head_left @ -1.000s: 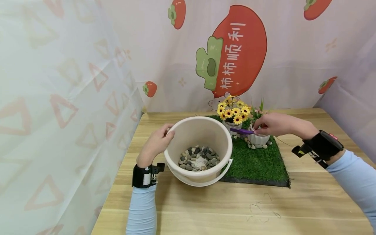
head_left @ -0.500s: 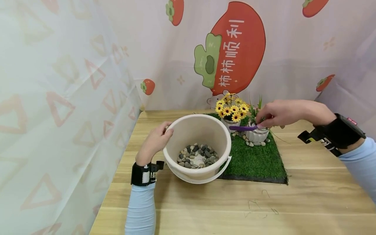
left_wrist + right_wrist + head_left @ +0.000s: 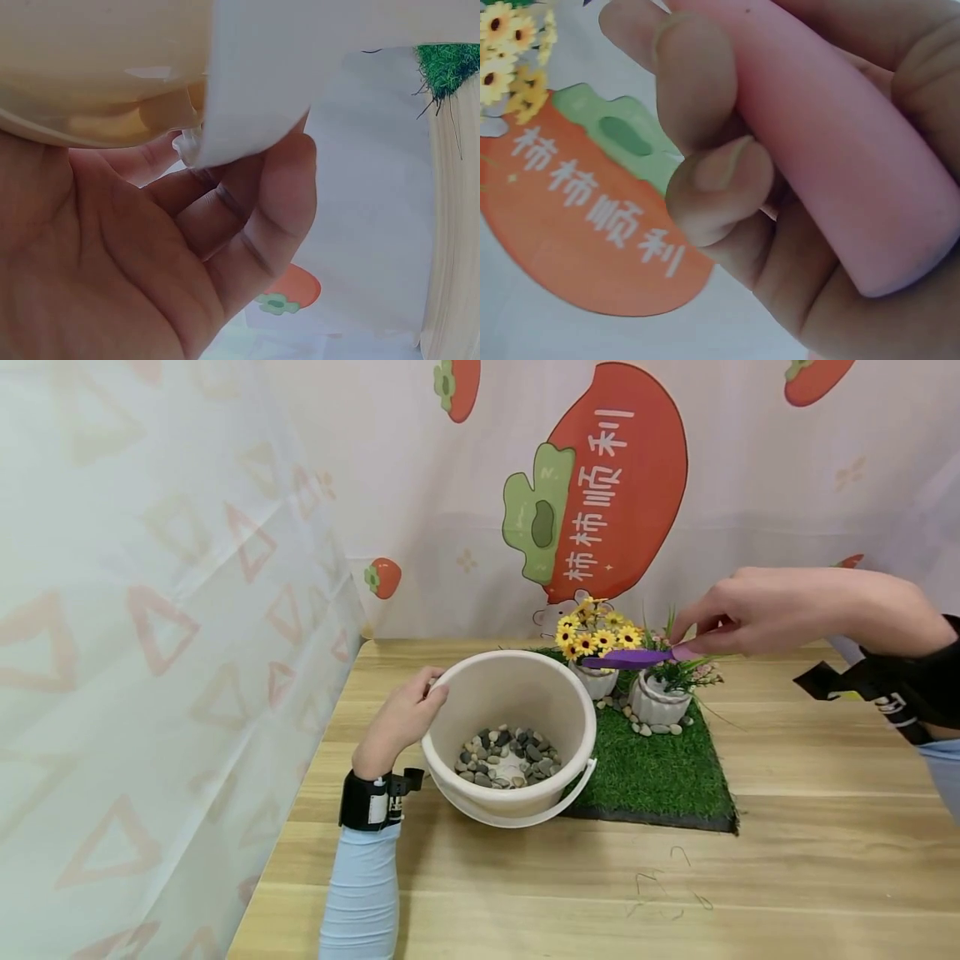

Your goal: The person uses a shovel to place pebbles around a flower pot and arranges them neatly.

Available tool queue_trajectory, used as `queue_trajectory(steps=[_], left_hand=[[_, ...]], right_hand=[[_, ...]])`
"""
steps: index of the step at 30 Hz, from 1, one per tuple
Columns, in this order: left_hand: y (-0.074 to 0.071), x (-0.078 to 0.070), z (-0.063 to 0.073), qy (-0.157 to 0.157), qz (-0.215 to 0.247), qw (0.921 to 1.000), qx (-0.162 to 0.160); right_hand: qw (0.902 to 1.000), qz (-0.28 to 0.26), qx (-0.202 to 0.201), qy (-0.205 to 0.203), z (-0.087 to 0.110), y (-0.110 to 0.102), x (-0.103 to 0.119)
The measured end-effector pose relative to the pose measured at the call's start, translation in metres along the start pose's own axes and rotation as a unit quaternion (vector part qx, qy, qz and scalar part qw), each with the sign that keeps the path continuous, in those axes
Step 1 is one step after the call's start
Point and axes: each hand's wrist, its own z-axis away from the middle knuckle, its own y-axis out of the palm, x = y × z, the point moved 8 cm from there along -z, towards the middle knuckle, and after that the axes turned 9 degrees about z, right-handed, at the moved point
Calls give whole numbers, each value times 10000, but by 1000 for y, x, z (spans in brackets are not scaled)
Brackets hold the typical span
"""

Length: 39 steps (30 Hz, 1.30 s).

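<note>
My left hand [image 3: 397, 720] grips the rim of a cream bucket [image 3: 498, 697] at its left side. Its curled fingers [image 3: 289, 187] and the bucket's wall fill much of the left wrist view. Grey, black and pale pebbles [image 3: 483, 770] lie on the bucket's floor. My right hand [image 3: 780, 610] holds a small trowel by its thick pink handle [image 3: 840, 142]. The purple blade [image 3: 628, 659] points left, level, in front of the yellow flowers [image 3: 600, 639]. Just below this hand stands a white pot [image 3: 660, 703] with pink flowers and grass blades.
The potted flowers stand on a square of artificial turf [image 3: 652, 777], with pebbles [image 3: 656, 729] around the pots. A white bail handle [image 3: 525, 818] hangs at the bucket's front. Loose green strands [image 3: 660, 893] lie on the wooden table [image 3: 525, 902]. Printed cloth surrounds the table.
My right hand has risen and shifted right with the trowel, uncovering the white pot and its pink flowers. The left hand stays on the bucket's rim.
</note>
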Motion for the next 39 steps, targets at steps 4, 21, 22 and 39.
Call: queue_trajectory(steps=[4, 21, 22, 39], left_hand=[[1, 1, 0, -27, 74, 10000, 26], [0, 5, -2, -93, 206, 9997, 8], [1, 5, -2, -96, 213, 9997, 19], [-2, 1, -1, 46, -33, 10000, 54]], right_hand=[[9998, 169, -56, -105, 0, -8, 12], [9955, 592, 537, -503, -42, 4, 60], [9951, 597, 563, -544, -45, 5, 62], [9850, 1187, 740, -1009, -94, 27, 109]])
